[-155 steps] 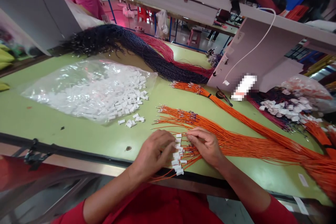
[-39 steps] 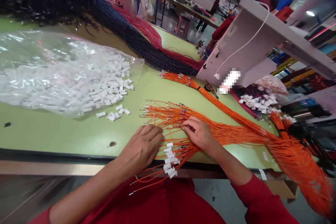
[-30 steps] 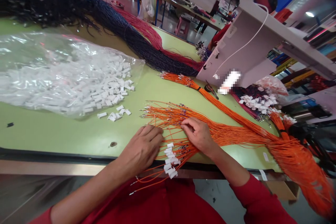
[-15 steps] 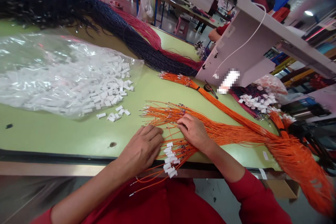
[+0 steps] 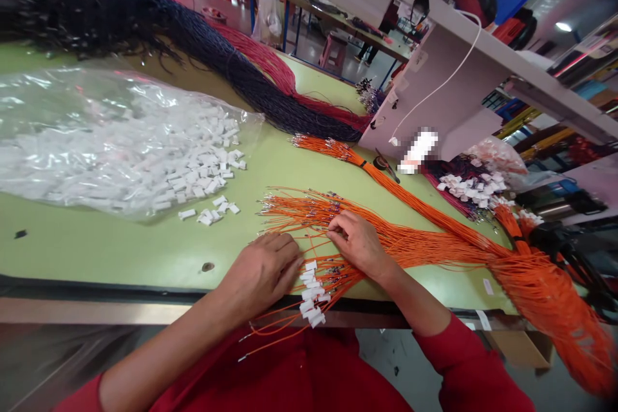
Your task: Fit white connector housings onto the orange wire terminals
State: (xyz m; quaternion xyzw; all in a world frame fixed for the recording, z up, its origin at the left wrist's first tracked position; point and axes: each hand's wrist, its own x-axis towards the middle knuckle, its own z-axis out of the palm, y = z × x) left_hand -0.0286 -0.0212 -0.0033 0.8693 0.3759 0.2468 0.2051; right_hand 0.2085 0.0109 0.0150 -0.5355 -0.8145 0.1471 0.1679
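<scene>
Orange wires (image 5: pixel 410 246) with metal terminal ends lie fanned across the bench in front of me. My right hand (image 5: pixel 360 241) rests over them, thumb and forefinger pinched on an orange wire near its end. To its left, my left hand (image 5: pixel 265 269) is closed with curled fingers beside the wire tips; what lies inside its fingers is hidden. Between and below my hands, a cluster of white connector housings (image 5: pixel 313 293) sits on wires at the bench's front edge. A few wires with bare terminals hang past that edge.
A clear plastic bag (image 5: pixel 106 96) spills white housings (image 5: pixel 207 174) at left. Dark wires (image 5: pixel 251 80) and red wires (image 5: pixel 270 67) run along the back. A tied orange bundle (image 5: pixel 396 188) and cutters (image 5: pixel 386 167) lie behind my right hand, near a partition (image 5: pixel 449 77).
My hands stay almost in place, with only a very slight shift of the fingers. The arm of a person behind the partition has gone from view.
</scene>
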